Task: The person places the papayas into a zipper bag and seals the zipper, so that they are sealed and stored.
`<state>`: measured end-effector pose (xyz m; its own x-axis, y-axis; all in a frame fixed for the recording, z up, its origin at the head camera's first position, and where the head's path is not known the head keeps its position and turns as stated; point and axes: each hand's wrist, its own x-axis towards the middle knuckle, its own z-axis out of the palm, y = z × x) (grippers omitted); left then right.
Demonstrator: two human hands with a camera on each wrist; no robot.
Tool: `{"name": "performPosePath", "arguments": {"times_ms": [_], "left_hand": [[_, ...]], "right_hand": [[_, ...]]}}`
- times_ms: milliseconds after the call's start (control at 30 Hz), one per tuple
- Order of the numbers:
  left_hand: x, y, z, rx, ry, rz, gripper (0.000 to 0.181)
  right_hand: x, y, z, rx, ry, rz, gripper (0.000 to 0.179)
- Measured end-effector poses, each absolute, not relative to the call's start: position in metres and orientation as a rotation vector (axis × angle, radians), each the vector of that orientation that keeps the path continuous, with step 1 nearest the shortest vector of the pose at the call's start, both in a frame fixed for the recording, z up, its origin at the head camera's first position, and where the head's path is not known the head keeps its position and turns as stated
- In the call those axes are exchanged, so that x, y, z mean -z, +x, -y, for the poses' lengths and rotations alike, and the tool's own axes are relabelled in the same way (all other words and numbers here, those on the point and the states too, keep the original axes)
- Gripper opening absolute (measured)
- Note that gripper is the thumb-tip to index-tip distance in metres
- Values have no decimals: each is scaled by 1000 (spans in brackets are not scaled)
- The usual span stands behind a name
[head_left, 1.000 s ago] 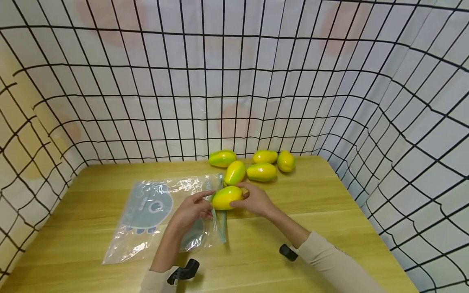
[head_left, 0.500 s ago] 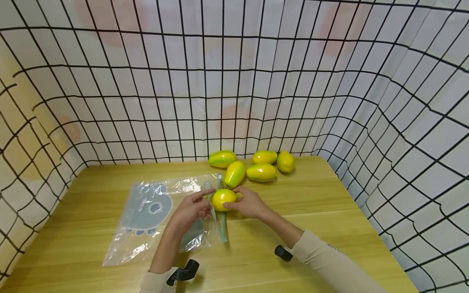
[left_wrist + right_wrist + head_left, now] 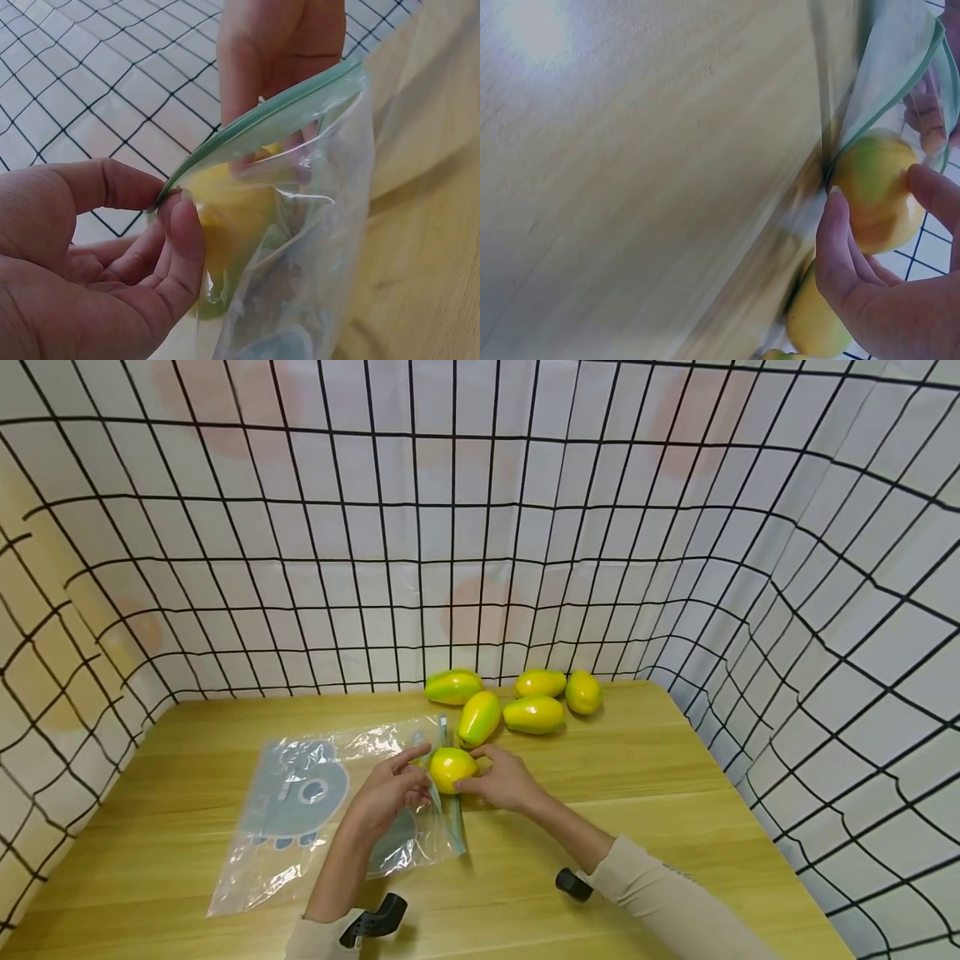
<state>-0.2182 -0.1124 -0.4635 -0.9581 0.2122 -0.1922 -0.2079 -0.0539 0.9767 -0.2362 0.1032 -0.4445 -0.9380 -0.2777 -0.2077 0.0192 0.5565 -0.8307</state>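
A clear zip bag (image 3: pixel 322 827) with a blue-grey cartoon print and a green zip edge lies on the table, its mouth facing right. My left hand (image 3: pixel 386 793) pinches the zip edge between thumb and forefinger, raising one side of the mouth, as the left wrist view shows. With fingertips and thumb, my right hand (image 3: pixel 504 779) grips a glossy yellow-green mango (image 3: pixel 452 770). Its far end sits inside the bag's mouth, seen through the plastic (image 3: pixel 322 187) in the left wrist view; the near end is still outside in the right hand.
Several more yellow-green mangoes lie behind the hands, among them one close by (image 3: pixel 479 718), one to its right (image 3: pixel 534 715) and one at the far right (image 3: pixel 583 692). A black wire grid (image 3: pixel 420 560) with white cloth behind it borders the wooden table (image 3: pixel 645 793).
My right hand has moved left with the mango, turning it and pushing its end into the bag's mouth. My left hand keeps its hold on the zip edge.
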Motion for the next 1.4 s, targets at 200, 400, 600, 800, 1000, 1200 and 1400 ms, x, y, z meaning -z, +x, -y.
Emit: {"name": "performPosePath", "arguments": {"times_ms": [200, 400, 600, 800, 1000, 1200, 1400], "left_hand": [[463, -218, 112, -2098, -12, -1938, 62], [462, -217, 113, -2099, 45, -1896, 62], [459, -216, 114, -2094, 92, -1871, 63], [459, -216, 114, -2096, 117, -1849, 65], [458, -217, 113, -2095, 106, -1846, 64], [459, -216, 115, -2087, 94, -1858, 64], [462, -217, 117, -2090, 84, -1852, 63]], "right_hand": [[448, -237, -97, 1342, -199, -2485, 63], [448, -238, -94, 1329, -175, -2496, 68], [452, -241, -89, 1402, -144, -2462, 72], [457, -246, -80, 1487, -116, -2424, 73], [456, -250, -75, 1536, -103, -2348, 71], [455, -254, -73, 1600, -99, -2261, 66], [459, -255, -69, 1684, -46, -2197, 59]]}}
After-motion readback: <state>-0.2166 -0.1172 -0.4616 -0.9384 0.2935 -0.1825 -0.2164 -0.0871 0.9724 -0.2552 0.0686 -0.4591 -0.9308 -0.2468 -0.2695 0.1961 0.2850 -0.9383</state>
